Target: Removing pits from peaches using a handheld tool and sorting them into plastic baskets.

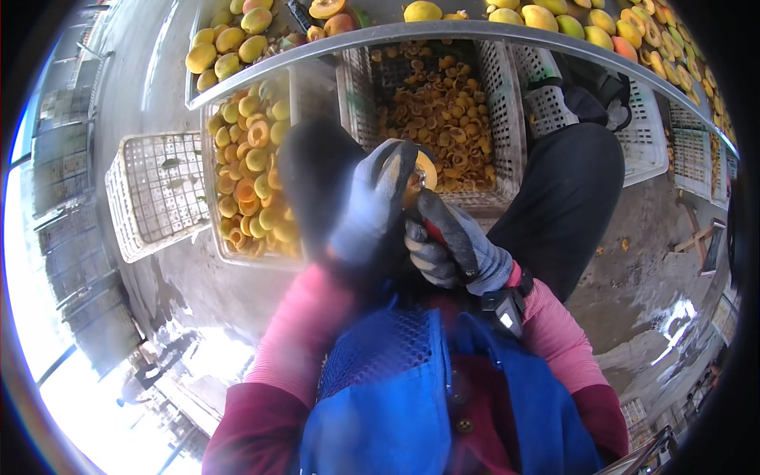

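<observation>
My left hand [377,196], in a grey-blue coated glove, grips a halved yellow stone fruit [426,169], its cut side partly turned to the right. In my right hand [454,243], gloved the same way, is a small tool with a red handle [434,231]. Its metal tip [422,179] is at the cut face of the fruit; the fingers partly hide the tool. Both hands are close together between my knees. Beyond them on the floor stands a slotted plastic crate [504,119] holding many brown-orange pits and scraps [442,119].
A metal-edged table [415,31] crosses ahead, bearing whole fruit [540,18] and halves [659,59]. At my left stand a crate of fruit halves [255,261] and a white crate [160,184] with a few leaves. A wooden stand [700,237] is at far right.
</observation>
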A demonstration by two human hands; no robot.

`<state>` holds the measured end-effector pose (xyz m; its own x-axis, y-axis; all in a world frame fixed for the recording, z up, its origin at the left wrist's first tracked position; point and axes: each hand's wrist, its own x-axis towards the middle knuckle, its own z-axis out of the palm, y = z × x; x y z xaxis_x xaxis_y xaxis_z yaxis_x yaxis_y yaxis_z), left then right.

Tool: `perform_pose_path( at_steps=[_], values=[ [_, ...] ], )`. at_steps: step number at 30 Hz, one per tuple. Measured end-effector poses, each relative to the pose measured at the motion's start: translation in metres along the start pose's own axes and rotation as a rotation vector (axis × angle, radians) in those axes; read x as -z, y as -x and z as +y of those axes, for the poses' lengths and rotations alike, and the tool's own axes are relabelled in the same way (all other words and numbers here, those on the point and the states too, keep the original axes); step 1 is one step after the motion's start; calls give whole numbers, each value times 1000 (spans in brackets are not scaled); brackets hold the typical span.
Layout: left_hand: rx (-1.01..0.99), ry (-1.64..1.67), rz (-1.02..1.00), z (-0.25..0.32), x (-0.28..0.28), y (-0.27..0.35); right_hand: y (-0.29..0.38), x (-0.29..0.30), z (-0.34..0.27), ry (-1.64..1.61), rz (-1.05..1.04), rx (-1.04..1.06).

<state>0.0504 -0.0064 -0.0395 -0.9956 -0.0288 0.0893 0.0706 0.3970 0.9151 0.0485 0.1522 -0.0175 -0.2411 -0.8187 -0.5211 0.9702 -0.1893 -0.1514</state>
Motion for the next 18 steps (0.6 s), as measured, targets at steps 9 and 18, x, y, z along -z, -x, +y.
perform_pose_path(
  at_steps=[9, 18],
  values=[
    [242, 163, 7, 9, -3, -8, -5, 19, 12, -323, -240, -117],
    [-27, -140, -174, -7, 5, -5, -4, 22, 14, -448, -296, -180]
  ],
)
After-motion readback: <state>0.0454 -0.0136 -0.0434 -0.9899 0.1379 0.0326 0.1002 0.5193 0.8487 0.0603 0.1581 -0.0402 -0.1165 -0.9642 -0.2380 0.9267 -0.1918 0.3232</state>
